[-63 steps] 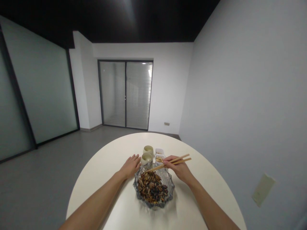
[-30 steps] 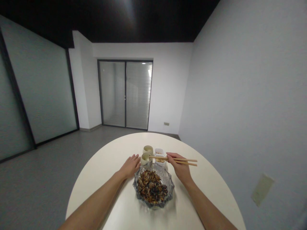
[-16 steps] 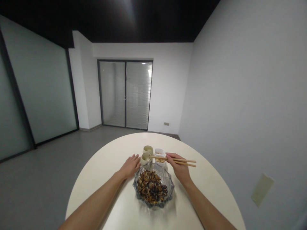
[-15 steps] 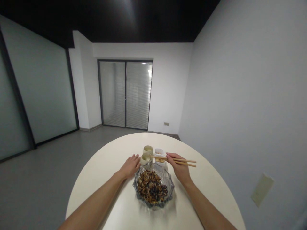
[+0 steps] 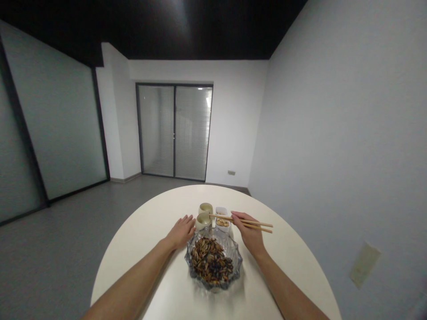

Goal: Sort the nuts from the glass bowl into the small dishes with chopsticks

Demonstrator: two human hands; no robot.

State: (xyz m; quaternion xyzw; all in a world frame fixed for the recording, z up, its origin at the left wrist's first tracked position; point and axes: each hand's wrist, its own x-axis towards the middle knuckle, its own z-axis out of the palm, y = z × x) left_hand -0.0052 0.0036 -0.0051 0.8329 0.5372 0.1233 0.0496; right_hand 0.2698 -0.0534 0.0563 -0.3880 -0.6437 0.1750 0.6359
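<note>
No readable text, label, brand, number or sign shows anywhere.

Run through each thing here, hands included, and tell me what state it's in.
left hand: open, flat on the table
right hand: shut on the chopsticks
chopsticks: roughly level, tips by the near cup
glass bowl: upright, heaped with seeds
near white dish: holds pale bits
doors: shut

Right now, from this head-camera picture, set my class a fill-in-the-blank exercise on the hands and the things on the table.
1. The right hand holds a pair of ____.
2. The left hand lies flat and open on the ____.
3. Beyond the glass bowl of seeds stand ____ round cups.
Missing words: chopsticks; table; two.
</note>
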